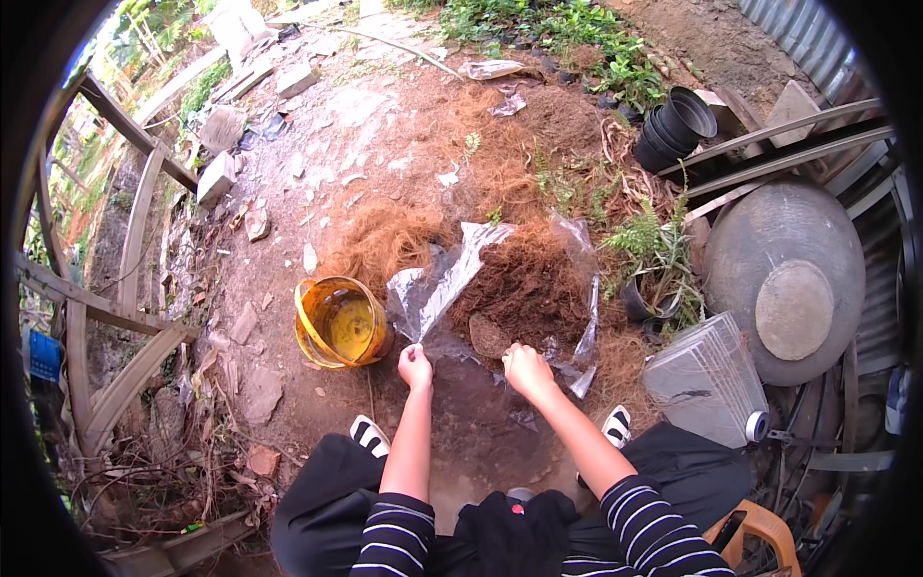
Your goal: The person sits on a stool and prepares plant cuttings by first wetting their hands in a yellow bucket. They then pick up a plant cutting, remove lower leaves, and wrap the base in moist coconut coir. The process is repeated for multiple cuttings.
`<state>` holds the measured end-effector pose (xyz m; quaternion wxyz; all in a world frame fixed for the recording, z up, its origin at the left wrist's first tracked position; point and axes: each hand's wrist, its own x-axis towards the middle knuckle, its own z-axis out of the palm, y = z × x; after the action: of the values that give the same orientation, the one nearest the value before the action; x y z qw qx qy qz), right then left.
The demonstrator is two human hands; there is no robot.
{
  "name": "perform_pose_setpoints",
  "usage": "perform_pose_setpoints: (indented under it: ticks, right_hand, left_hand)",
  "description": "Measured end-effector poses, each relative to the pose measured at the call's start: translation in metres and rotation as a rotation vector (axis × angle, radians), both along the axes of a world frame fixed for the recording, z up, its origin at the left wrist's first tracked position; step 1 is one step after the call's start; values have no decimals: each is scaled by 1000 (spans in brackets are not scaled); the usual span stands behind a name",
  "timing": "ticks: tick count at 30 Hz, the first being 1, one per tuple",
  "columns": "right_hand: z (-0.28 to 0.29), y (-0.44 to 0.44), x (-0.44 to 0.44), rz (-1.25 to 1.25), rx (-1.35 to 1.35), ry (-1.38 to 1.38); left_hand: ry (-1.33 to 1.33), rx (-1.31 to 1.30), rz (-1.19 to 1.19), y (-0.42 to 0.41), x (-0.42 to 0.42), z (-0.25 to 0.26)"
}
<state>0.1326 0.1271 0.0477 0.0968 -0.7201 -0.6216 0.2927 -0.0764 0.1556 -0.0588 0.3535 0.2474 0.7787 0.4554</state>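
My left hand (416, 366) pinches a gathered corner of a clear plastic sheet (451, 288), just right of a yellow bucket (353, 324). On the sheet lies a heap of dark brown coir-like fibre (523, 292). My right hand (528, 370) is at the near edge of this heap with its fingers curled together. Beside those fingertips is a flat, rounded brown piece (488, 336), whose material is unclear. Whether the right fingers hold that piece, the sheet's edge or nothing cannot be made out. The bucket stands upright, its handle resting on the left rim.
Loose orange-brown fibre (386, 234) lies behind the bucket. At right are a potted fern (652, 252), a translucent plastic box (703, 382), a large grey rounded vessel (786, 281) and stacked black pots (674, 130). A wooden frame (137, 231) borders the left; an orange plastic chair (764, 530) stands lower right.
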Motion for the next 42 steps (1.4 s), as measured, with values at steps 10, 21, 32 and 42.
perform_pose_setpoints:
  ticks: [10,21,32,42]
  right_hand:
    - [21,1,46,-123,-335,405]
    - [14,-85,52,13,86,145]
    - [-34,-115,-20,163,28,-162]
    - [-26,-87,-27,279,90,-265]
  left_hand:
    - [-110,-52,-84,-16,-1,20]
    - [-603,-125,48,-99,7,77]
    - [-13,652,245,-78,-35,138]
    - [652,183,231,12,-130,171]
